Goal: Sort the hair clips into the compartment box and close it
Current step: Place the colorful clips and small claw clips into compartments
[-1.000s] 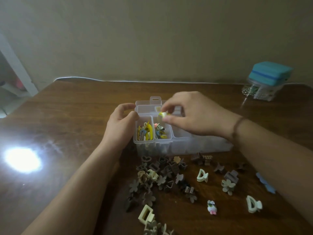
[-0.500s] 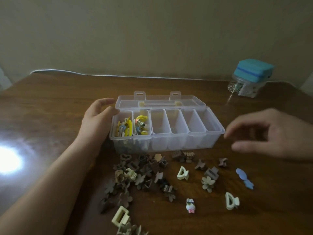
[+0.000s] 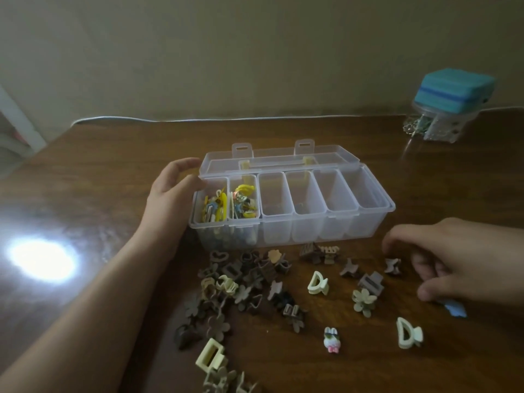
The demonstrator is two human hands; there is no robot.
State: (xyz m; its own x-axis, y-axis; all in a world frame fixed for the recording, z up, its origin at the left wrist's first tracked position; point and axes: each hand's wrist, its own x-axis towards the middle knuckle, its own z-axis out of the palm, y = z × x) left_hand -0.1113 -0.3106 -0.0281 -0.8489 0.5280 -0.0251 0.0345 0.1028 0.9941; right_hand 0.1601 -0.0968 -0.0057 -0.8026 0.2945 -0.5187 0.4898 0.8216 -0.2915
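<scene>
A clear plastic compartment box [image 3: 368, 226] stands open on the wooden table, its lid [image 3: 280, 160] folded back. Its two leftmost compartments hold colourful hair clips [image 3: 229, 205]; the others look empty. My left hand [image 3: 170, 199] rests against the box's left end, fingers apart. My right hand [image 3: 450, 259] hovers low over the table at the right, fingers curled down above a blue clip [image 3: 455, 309], holding nothing that I can see. A pile of brown and beige claw clips [image 3: 241, 287] lies in front of the box.
Loose clips lie scattered: cream ones [image 3: 317, 283] [image 3: 408, 333], a beige flower [image 3: 364, 300], a small bunny clip [image 3: 331, 338]. A clear jar with a teal lid [image 3: 450, 100] stands at the back right. A bright light glare [image 3: 42, 258] marks the table's left.
My right hand left the box after dropping a clip and moved right and down toward the blue clip. My left hand stayed at the box's left end.
</scene>
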